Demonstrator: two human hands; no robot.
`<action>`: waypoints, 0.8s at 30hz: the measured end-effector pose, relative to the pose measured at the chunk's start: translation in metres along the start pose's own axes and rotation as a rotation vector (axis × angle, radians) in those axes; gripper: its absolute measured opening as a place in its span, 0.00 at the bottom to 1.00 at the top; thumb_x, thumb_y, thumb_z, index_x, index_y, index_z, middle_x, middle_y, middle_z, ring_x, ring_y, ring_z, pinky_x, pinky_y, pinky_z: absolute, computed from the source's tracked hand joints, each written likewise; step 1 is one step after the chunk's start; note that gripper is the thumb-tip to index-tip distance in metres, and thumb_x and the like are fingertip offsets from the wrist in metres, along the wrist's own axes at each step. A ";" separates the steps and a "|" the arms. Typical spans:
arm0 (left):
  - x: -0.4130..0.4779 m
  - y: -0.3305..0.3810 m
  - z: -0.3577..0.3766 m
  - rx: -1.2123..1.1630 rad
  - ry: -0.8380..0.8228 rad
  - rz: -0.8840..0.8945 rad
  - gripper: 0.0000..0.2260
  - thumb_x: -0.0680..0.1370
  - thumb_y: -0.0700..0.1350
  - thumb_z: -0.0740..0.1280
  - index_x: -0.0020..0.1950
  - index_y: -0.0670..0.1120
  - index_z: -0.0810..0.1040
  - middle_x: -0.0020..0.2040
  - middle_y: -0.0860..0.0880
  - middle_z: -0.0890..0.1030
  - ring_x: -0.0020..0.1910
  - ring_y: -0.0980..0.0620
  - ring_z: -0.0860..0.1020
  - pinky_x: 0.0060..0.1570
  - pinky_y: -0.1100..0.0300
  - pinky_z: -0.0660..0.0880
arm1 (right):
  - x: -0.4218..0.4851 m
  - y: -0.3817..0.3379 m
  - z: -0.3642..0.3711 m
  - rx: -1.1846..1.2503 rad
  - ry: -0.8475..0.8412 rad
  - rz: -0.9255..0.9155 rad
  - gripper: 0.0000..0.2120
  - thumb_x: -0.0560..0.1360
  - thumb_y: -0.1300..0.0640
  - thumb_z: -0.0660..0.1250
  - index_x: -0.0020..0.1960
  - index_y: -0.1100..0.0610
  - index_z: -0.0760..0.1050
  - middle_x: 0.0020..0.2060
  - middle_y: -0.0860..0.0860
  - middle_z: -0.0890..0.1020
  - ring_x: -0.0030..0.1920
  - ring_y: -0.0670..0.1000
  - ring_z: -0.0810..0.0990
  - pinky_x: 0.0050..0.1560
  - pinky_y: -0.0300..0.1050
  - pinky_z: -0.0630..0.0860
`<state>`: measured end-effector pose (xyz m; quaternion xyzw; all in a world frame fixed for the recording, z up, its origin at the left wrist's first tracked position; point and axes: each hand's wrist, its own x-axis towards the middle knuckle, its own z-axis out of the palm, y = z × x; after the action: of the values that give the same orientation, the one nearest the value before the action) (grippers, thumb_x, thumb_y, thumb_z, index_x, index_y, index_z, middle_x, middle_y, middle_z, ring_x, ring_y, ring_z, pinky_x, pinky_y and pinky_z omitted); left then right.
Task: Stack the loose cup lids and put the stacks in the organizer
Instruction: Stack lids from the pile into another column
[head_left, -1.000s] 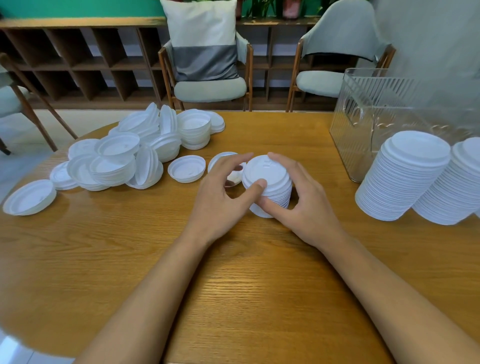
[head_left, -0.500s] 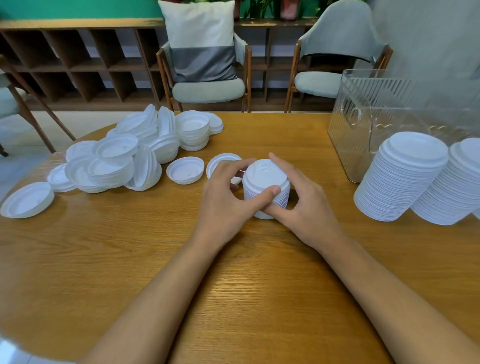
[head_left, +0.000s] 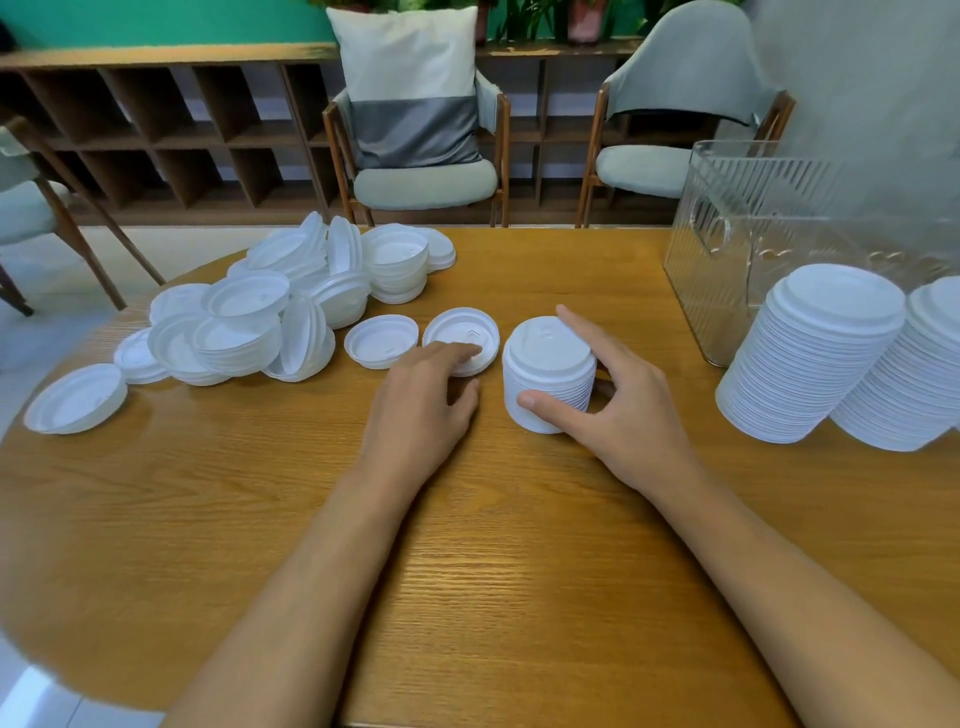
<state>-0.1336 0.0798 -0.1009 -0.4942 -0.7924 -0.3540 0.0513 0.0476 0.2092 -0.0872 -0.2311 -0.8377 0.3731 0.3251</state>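
Wooden table (head_left: 208, 519): short lid stack (head_left: 545, 379) is gripped by right hand (head_left: 628, 415), thumb and fingers curled round it. Single lid (head_left: 462, 330) is touched by loosely extended fingers of left hand (head_left: 421, 410). Clear organizer (head_left: 727, 249) is seen beyond right hand, well apart.

Chair (head_left: 423, 184): is standing just beyond the table (head_left: 493, 571).
Shelf (head_left: 156, 130): is running farther beyond the table.
Floor (head_left: 197, 239): is showing pale left of the table.

Readable text: none on any surface.
Small stack of white plastic cup lids (head_left: 549, 374): raised moulded marks on the top lid, too faint to read.
Single white plastic lid (head_left: 457, 326) just beside it: small moulded triangle-like relief, no letters legible.
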 end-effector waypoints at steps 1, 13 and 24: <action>0.001 -0.001 0.001 0.016 -0.002 0.002 0.14 0.79 0.41 0.72 0.64 0.48 0.84 0.59 0.51 0.85 0.60 0.50 0.81 0.58 0.47 0.79 | 0.000 0.000 0.000 -0.002 -0.002 0.004 0.42 0.69 0.38 0.79 0.79 0.43 0.68 0.66 0.33 0.73 0.68 0.29 0.69 0.69 0.35 0.70; 0.004 0.003 0.001 -0.015 0.077 0.022 0.13 0.78 0.34 0.73 0.59 0.45 0.85 0.49 0.48 0.87 0.49 0.47 0.84 0.50 0.50 0.79 | 0.000 -0.001 -0.001 -0.004 -0.013 0.009 0.42 0.69 0.35 0.77 0.79 0.41 0.67 0.69 0.35 0.74 0.69 0.30 0.68 0.72 0.42 0.72; 0.004 0.005 -0.004 -0.075 0.177 0.016 0.12 0.74 0.33 0.77 0.55 0.43 0.84 0.42 0.50 0.80 0.41 0.54 0.76 0.45 0.76 0.69 | 0.000 -0.003 -0.002 -0.013 -0.027 0.025 0.42 0.68 0.34 0.76 0.79 0.40 0.67 0.69 0.33 0.72 0.68 0.28 0.67 0.72 0.47 0.73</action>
<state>-0.1324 0.0816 -0.0936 -0.4690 -0.7668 -0.4254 0.1054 0.0486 0.2081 -0.0837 -0.2388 -0.8412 0.3750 0.3078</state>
